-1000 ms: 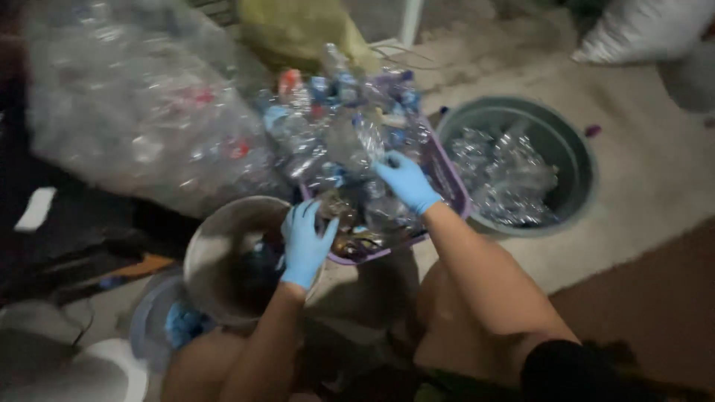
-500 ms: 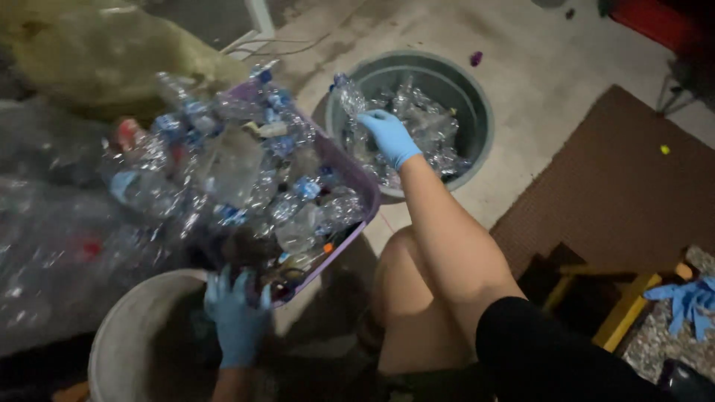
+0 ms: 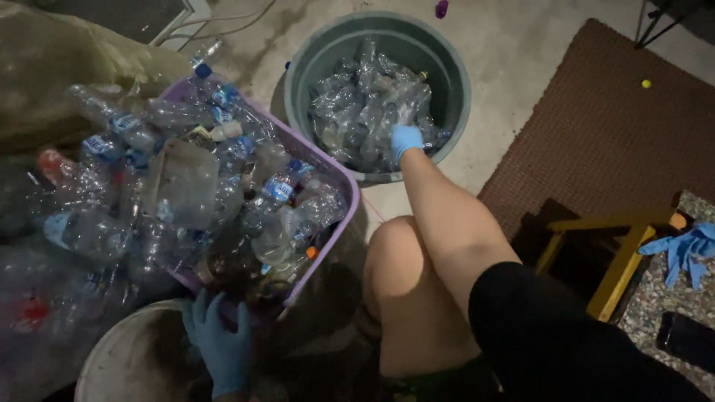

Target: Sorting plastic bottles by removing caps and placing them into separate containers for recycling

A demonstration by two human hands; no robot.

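Note:
My right hand, in a blue glove, reaches into a round grey-green tub full of crushed clear plastic bottles. Its fingers curl down among them near the tub's near rim, and whether they hold one is hidden. A purple basket heaped with clear bottles with blue labels and caps sits to the left of my bare knee. My left hand, also gloved in blue, rests with fingers spread at the basket's near corner, above a pale bucket.
A large clear bag of bottles lies at the far left, a yellowish bag behind it. To the right are a brown mat, a yellow stool frame, spare blue gloves and a dark phone.
My right hand has swung from the purple basket over to the grey-green tub and sunk to the bottles in it. My left hand stays at the basket's near corner. The view shifted right.

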